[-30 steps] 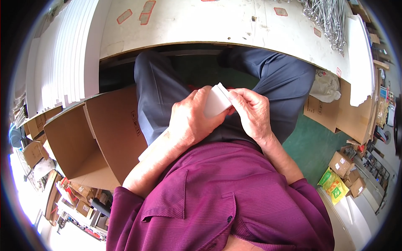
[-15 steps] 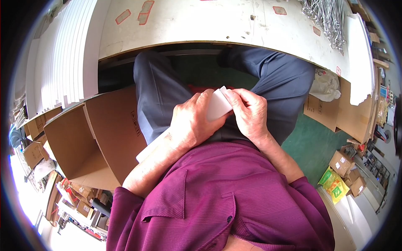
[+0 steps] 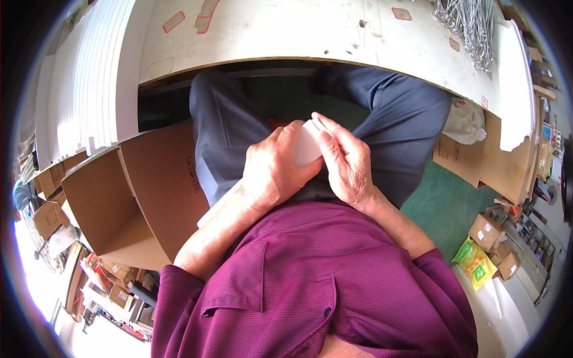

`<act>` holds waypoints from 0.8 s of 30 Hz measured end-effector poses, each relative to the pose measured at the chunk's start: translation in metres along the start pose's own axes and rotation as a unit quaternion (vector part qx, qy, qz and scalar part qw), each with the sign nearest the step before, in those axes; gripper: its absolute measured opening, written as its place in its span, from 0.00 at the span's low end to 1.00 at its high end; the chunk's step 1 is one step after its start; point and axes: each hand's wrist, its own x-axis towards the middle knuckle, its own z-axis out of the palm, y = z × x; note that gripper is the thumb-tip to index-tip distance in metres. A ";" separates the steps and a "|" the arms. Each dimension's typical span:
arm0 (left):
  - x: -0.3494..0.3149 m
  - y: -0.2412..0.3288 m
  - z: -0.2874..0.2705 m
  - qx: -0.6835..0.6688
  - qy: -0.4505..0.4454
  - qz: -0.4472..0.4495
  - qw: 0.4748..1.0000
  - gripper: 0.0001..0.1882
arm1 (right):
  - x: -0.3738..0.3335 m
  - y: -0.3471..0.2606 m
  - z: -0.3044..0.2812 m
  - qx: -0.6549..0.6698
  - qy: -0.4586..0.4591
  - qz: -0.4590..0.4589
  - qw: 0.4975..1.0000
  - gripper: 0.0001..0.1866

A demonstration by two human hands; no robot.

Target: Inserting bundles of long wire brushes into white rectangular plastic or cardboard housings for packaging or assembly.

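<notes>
A long white piece, perhaps a narrow box, lies across my lap. Its near part runs beneath my left forearm, where only a pale edge shows. Wrapped round its far end is my left hand, thumb over the top and fingers underneath. My right hand presses on the right side of that same end, the thumb on the upper face and the fingers stretched along the edge. What lies under both palms is hidden.
The worktable spans the far side, with metal wire hooks at its right. Many long white pieces stand at the left, beside an open cardboard box. More cardboard and a white bag sit right.
My right hand has shifted slightly left and closer over the white piece's end; its fingers now lie straighter along the edge. My left hand keeps its hold.
</notes>
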 end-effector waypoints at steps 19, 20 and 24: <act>0.002 0.004 -0.001 -0.033 0.005 0.009 0.999 0.33 | -0.004 0.000 0.002 0.055 -0.058 0.037 0.996 0.29; 0.002 0.003 0.000 -0.034 0.010 0.012 0.999 0.33 | -0.005 0.003 0.003 0.065 -0.052 0.032 0.996 0.29; 0.002 0.002 0.001 -0.024 0.015 0.020 0.999 0.33 | -0.004 0.001 0.003 0.052 -0.055 0.031 0.997 0.30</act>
